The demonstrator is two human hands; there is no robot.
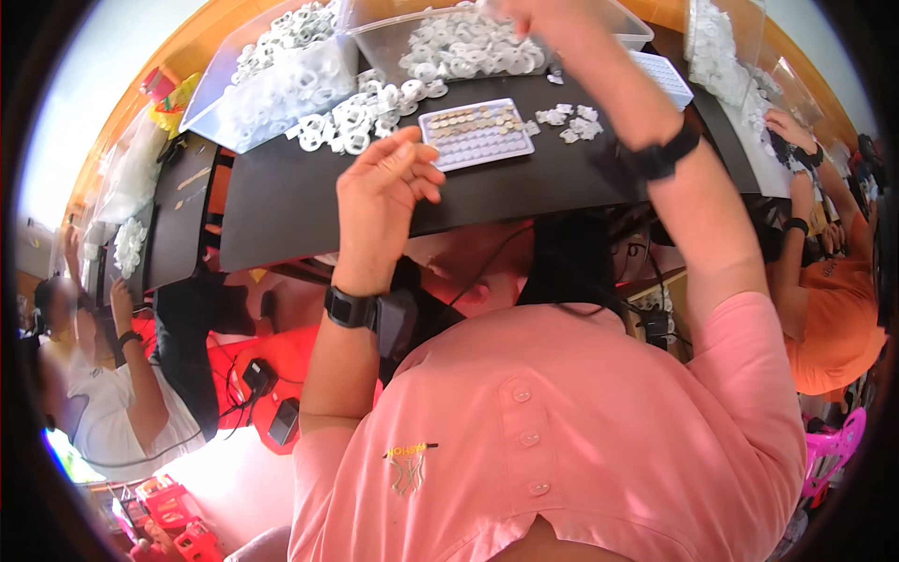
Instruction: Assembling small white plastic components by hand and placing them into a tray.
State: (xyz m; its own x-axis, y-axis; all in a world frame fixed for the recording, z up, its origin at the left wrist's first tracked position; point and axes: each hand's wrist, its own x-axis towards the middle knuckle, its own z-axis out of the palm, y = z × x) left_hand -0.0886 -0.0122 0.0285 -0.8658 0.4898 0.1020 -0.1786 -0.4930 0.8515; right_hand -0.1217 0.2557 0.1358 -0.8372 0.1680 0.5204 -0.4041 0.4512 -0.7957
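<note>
My left hand (386, 183) is raised beside the left end of a white tray (482, 157) with rows of round wells. Its fingers curl in and the thumb presses against them; whatever they may hold is too small to make out. Small round metallic discs (478, 122) fill the tray's far rows, while the nearer wells show no discs. At the top edge of the picture, my right hand (543, 17) reaches over a clear bin (379, 58) heaped with white ring-shaped plastic parts (459, 42). That hand is partly cut off and blurred, so its grip is unclear.
A second clear bin (253, 126) of white rings stands at the left, with loose rings (351, 122) spilled beside it. Small white pieces (581, 124) lie right of the tray. A blue-white tray (663, 82) sits behind my right forearm. Other people work at both sides.
</note>
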